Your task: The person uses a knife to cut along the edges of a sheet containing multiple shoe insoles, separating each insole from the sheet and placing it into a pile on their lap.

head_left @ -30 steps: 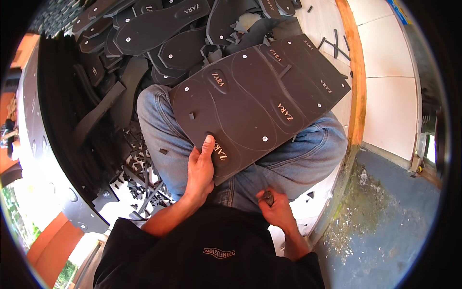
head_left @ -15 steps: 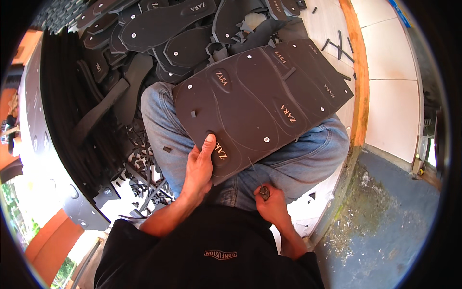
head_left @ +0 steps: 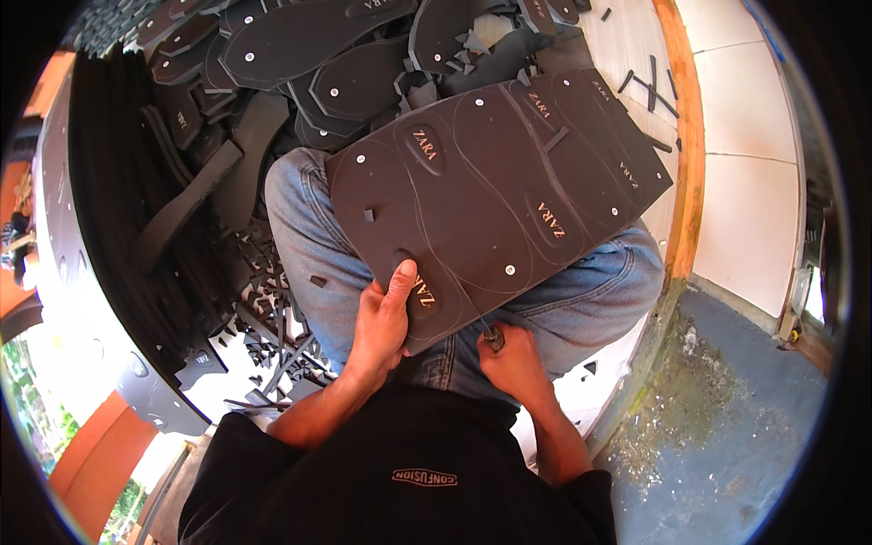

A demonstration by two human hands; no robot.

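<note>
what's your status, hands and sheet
Left hand: holding dark sheet by near corner. Right hand: holding thin-bladed tool at sheet's near edge. Sheet across lap, two small scraps on top.

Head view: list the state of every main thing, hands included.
Sheet: across the lap, marked with sole outlines
Left hand: gripping the sheet near a corner
Tool: held, thin end reaching the sheet's edge
Right hand: closed around the tool
Soles: cut out, piled loosely
Scraps: loose, scattered
Jeans: bent at knees
</note>
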